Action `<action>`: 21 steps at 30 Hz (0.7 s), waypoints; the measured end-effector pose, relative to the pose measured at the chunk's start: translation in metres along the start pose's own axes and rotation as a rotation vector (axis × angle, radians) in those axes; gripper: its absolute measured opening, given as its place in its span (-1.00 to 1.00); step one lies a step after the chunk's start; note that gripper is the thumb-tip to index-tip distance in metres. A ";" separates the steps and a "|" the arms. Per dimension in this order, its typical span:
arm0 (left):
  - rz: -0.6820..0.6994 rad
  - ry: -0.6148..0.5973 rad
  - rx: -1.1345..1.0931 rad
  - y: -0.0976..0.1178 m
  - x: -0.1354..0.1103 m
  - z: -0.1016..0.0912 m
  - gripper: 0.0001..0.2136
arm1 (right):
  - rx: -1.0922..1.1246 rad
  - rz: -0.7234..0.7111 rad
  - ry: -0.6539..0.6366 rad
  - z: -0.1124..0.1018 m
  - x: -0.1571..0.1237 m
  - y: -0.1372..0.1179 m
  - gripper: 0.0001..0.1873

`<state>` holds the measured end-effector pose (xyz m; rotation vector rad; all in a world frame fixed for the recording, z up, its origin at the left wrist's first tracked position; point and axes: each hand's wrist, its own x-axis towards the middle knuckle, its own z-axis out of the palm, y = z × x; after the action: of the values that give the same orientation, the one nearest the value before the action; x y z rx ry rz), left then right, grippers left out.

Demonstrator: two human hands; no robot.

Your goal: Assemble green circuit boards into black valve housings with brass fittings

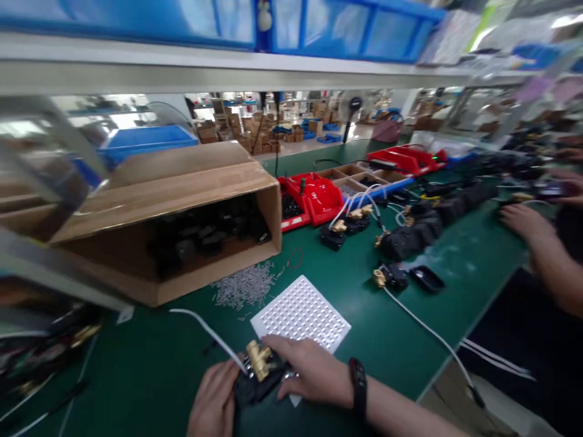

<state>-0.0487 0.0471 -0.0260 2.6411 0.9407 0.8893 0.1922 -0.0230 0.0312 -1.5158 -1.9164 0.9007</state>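
Both my hands meet at the bottom centre over a black valve body with a brass fitting (259,367). My left hand (214,400) wraps its fingers around the black part from the left. My right hand (310,373), with a black band on the wrist, presses on the valve from the right, fingers curled over it. A white tube (204,328) runs from the fitting toward the left. A white perforated tray (300,312) lies just beyond my fingers. A pile of small metal pins (243,285) sits beyond the tray.
An open cardboard box (182,200) lies on its side at left with black parts inside. Red bins (319,197) and more brass-and-black valves (392,276) with white tubes stand mid-bench. A co-worker's hand (523,221) rests at the right edge. The green mat (364,340) covers the bench.
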 end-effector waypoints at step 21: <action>-0.489 -0.416 0.004 -0.008 0.107 0.019 -0.95 | -0.461 0.383 0.098 -0.026 0.112 0.052 -0.91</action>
<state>0.0248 0.1209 0.0072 2.2910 1.3662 0.2151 0.2181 0.0980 0.0079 -2.2076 -1.8772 0.5329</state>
